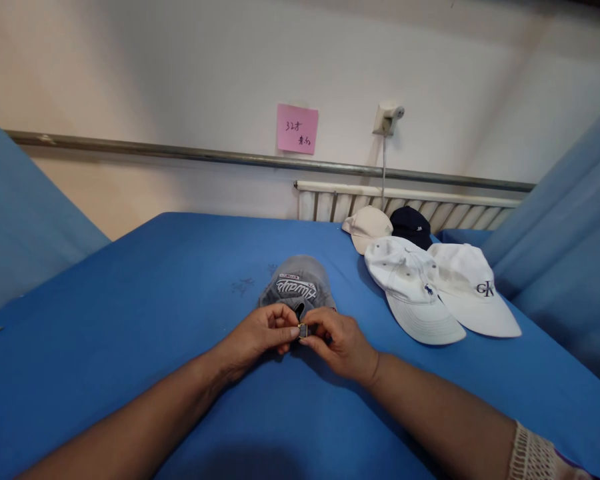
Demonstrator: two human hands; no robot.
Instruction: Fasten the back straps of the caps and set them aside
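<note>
While the left hand (263, 333) is nearly closed, thumb and forefinger pinch together at the left edge of a small gold-coloured metal buckle (307, 330); whether they hold its metal or the strap beside it, I cannot tell. Just beyond both hands, a washed-grey fabric cap with white lettering (300, 270) lies on the smooth blue surface (195, 293), near its middle. At the near side of this cap is the buckle, between the fingertips. On its right side, the right hand (347, 347) is also nearly closed, and its thumb and forefinger hold the buckle from below and above.

The grey cap should be light and soft, I judge, so it may fold or slide easily if it is pulled. The buckle seems stiff, but so small and smooth that it could slip from the fingers; its outer edges are the better place to grip, while the fabric close beside it can be pinched flat.

Farther to the right lie a cream fabric cap (370, 227), a white cap with a small dark emblem (405, 273), a dark navy cap (411, 227) and a white cap with dark letters (473, 287).
</note>
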